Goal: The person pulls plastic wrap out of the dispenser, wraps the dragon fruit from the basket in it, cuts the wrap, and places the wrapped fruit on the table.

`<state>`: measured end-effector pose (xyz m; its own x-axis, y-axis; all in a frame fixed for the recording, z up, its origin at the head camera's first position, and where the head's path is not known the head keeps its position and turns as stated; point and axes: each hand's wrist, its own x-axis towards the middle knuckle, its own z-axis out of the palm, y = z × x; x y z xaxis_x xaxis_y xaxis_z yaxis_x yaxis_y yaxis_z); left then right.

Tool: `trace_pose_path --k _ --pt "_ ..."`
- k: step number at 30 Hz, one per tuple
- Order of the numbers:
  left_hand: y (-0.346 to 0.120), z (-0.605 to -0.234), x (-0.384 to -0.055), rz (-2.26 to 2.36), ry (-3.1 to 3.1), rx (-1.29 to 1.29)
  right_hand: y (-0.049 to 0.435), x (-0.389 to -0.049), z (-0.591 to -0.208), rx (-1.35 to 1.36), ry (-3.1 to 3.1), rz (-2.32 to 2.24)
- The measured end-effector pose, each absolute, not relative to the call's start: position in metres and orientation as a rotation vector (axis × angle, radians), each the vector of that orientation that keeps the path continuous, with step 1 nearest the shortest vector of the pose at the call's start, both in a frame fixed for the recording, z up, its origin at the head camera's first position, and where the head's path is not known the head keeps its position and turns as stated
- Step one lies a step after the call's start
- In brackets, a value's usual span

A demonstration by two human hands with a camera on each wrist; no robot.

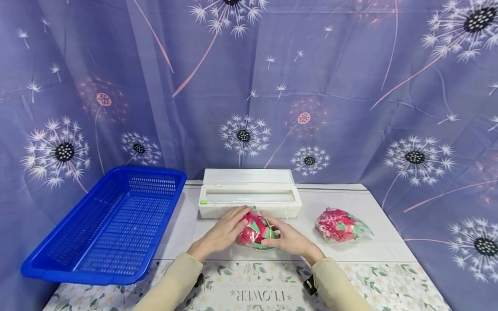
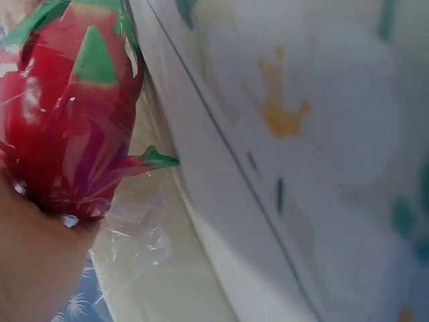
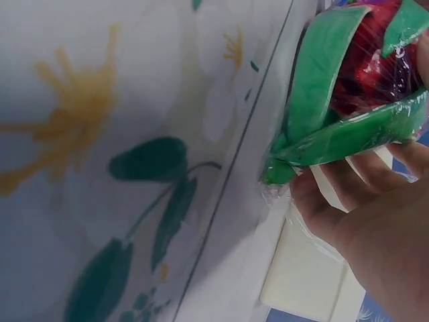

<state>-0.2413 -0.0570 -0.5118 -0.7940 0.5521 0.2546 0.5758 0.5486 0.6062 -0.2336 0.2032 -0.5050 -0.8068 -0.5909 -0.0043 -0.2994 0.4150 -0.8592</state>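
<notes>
A red dragon fruit [image 1: 254, 230] with green scales sits on the table in front of the white box, clear plastic film around it. My left hand [image 1: 227, 229] holds its left side, fingers over the upper part. From the right, my right hand [image 1: 289, 237] grips it with fingers and thumb bent round the side. In the left wrist view the film shines on the red skin of the dragon fruit [image 2: 74, 114], and loose film hangs beside it. The right wrist view shows fingers [image 3: 358, 178] against the film below the green scales.
Behind the hands stands a white cling film dispenser [image 1: 249, 210], its lid raised and a roll inside. Another film-wrapped dragon fruit [image 1: 339, 225] lies to the right. A blue plastic basket [image 1: 157, 235] stands at left. A floral mat [image 1: 389, 280] covers the near table, with a curtain behind.
</notes>
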Motion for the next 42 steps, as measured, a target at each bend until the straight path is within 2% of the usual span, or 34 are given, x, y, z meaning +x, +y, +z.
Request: trace_pose_path --k 11,22,33,42 --pt "-0.073 -0.512 -0.232 -1.178 -2.67 -1.028 0.209 -0.23 -0.5 -0.74 2.381 -1.318" --pt "-0.092 -0.5 -0.227 -1.504 -2.494 -0.851 0.211 -0.231 -0.495 -0.775 2.454 -1.304" --pt "-0.113 -0.491 -0.235 -1.475 -2.266 -0.334 0.19 -0.245 -0.452 -0.997 2.729 -1.185" --pt "-0.119 -0.493 -0.243 -1.557 -2.382 -0.055 0.142 -0.273 -0.416 -1.268 2.807 -0.935"
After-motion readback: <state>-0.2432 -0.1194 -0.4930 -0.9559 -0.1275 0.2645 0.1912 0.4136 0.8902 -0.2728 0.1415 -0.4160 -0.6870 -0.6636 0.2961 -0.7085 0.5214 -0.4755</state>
